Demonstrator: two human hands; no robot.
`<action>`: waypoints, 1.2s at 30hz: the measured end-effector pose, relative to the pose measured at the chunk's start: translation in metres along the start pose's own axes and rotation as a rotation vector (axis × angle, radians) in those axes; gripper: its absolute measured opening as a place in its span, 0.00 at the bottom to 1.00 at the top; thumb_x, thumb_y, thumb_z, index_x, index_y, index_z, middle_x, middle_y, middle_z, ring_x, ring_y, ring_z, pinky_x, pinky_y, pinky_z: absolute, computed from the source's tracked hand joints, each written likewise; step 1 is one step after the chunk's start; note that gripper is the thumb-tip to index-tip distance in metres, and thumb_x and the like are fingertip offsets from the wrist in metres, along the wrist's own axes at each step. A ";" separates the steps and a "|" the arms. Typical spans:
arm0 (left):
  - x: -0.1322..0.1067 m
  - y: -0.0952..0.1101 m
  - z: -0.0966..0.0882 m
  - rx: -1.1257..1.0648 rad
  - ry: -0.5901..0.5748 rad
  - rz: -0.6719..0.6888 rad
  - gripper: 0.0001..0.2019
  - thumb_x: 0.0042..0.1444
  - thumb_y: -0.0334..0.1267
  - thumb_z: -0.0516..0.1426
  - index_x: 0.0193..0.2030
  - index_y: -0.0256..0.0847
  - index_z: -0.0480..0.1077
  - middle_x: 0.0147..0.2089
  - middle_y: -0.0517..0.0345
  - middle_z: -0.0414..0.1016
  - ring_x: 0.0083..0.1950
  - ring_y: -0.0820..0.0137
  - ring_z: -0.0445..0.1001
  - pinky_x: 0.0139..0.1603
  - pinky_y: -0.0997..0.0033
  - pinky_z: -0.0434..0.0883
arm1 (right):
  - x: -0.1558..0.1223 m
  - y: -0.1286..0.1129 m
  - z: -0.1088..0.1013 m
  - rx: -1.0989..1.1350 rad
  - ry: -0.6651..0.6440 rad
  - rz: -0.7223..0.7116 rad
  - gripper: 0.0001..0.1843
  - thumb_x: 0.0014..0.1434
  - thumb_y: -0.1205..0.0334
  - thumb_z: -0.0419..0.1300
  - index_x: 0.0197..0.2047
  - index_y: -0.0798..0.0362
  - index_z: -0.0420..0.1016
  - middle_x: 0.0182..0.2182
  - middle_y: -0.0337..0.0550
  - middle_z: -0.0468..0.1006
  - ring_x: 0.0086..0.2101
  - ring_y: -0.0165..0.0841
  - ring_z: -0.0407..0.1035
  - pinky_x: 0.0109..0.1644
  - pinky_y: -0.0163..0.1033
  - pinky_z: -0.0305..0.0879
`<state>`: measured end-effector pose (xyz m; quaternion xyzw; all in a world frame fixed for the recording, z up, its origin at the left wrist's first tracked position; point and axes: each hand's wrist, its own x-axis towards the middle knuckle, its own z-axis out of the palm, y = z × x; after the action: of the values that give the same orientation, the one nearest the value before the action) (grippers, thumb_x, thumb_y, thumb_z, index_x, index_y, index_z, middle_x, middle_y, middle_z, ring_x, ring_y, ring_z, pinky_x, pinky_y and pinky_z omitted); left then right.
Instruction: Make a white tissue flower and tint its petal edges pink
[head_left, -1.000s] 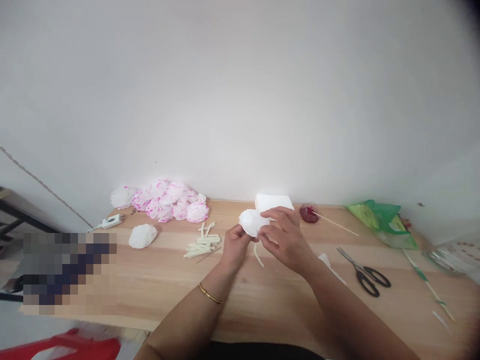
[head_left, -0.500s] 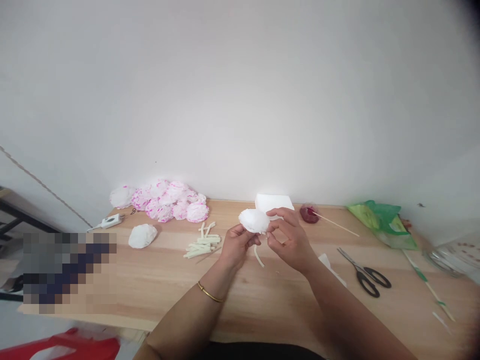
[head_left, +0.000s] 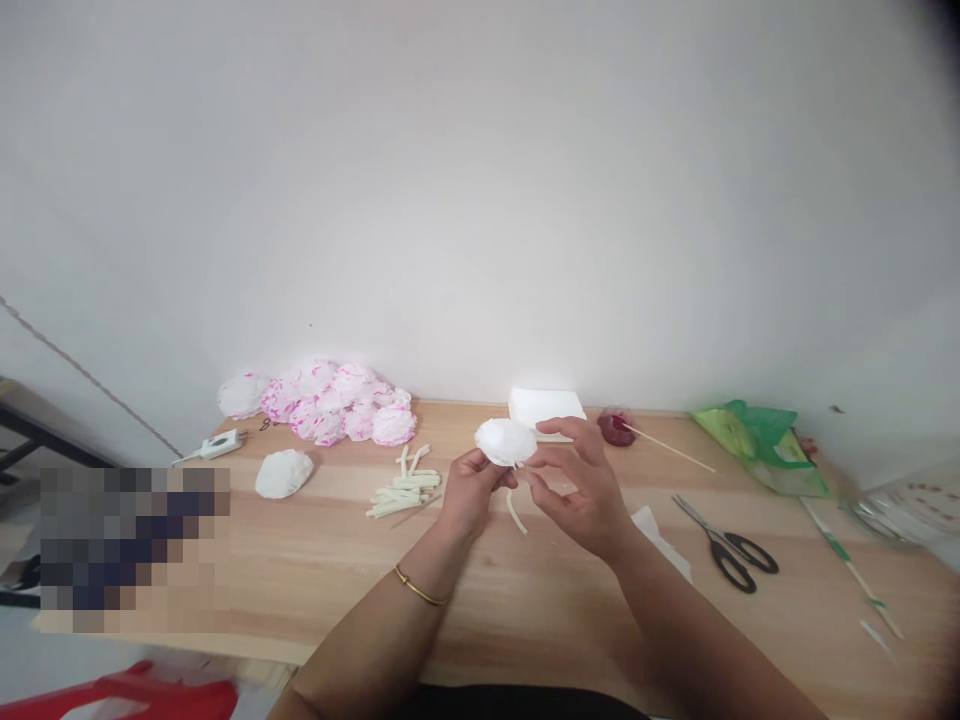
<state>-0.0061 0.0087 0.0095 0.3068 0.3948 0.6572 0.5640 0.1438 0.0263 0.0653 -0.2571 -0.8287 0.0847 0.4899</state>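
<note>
One rounded, crinkled white paper puff [head_left: 504,441] is pinched from below by the left hand [head_left: 469,490], above the pale wooden table [head_left: 517,615], short of its back edge. The right hand [head_left: 579,485], fingers curved and well parted, hovers just beside it; whether a fingertip touches the paper is hard to tell.

Wooden table [head_left: 315,565]: scissors [head_left: 717,535], pale strips [head_left: 406,495], white paper puff [head_left: 283,474], green bag [head_left: 766,440].
</note>
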 end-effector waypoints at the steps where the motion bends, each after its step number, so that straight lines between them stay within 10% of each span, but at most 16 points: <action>1: 0.000 0.000 0.000 0.018 0.009 0.010 0.08 0.44 0.36 0.64 0.31 0.34 0.76 0.24 0.58 0.75 0.25 0.76 0.69 0.32 0.74 0.68 | 0.000 -0.001 0.002 -0.045 -0.001 -0.026 0.08 0.52 0.69 0.62 0.36 0.49 0.72 0.48 0.46 0.66 0.50 0.43 0.61 0.54 0.53 0.59; 36: -0.001 0.000 0.001 0.137 0.082 0.067 0.07 0.42 0.36 0.62 0.29 0.36 0.76 0.26 0.58 0.76 0.25 0.75 0.70 0.30 0.75 0.69 | -0.008 0.008 0.010 -0.322 -0.064 -0.084 0.03 0.56 0.66 0.63 0.34 0.48 0.75 0.49 0.45 0.70 0.50 0.44 0.59 0.53 0.54 0.55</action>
<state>-0.0050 0.0082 0.0103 0.3306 0.4511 0.6592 0.5026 0.1408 0.0298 0.0505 -0.2948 -0.8567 -0.0615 0.4188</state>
